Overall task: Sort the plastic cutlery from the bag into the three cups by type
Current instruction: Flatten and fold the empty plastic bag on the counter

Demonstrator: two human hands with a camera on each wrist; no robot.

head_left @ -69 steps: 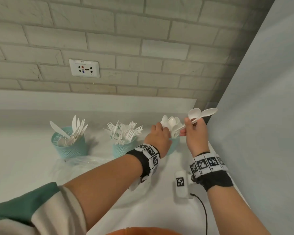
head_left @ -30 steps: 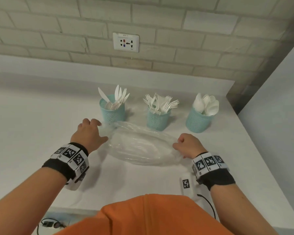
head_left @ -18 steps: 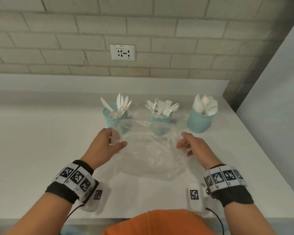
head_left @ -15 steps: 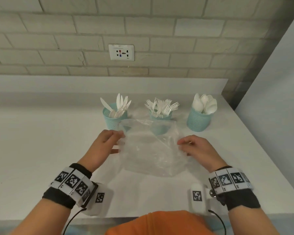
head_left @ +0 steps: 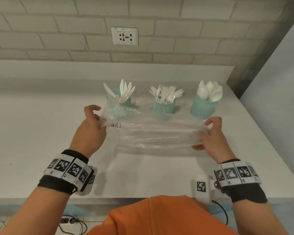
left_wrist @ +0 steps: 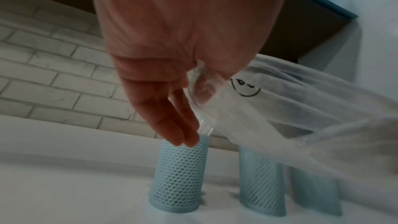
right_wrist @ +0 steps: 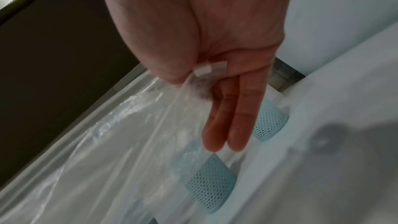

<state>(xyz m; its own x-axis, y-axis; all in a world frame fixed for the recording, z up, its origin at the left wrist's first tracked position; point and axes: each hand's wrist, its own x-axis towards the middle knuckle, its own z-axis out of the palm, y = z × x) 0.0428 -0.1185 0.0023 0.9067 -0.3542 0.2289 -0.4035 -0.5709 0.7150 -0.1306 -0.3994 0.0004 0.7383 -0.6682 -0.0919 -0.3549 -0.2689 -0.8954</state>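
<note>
The counter (head_left: 41, 133) lay below both hands. Between them stretched the bag (head_left: 153, 134), clear, crinkled film with black print near the left hand (head_left: 90, 131); it looked empty, and would likely feel weightless, limp and slippery, best pinched at its ends. The left hand pinched one end, the right hand (head_left: 210, 138) the other. Beyond the hands stood three teal mesh cups (head_left: 161, 107), holding white knives (head_left: 124, 92), forks (head_left: 165, 94) and spoons (head_left: 210, 92).

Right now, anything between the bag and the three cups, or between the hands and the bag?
Nothing visible. The left hand and right hand each pinch an end of the clear bag, stretched above the counter just in front of the knife cup, fork cup and spoon cup.
</note>
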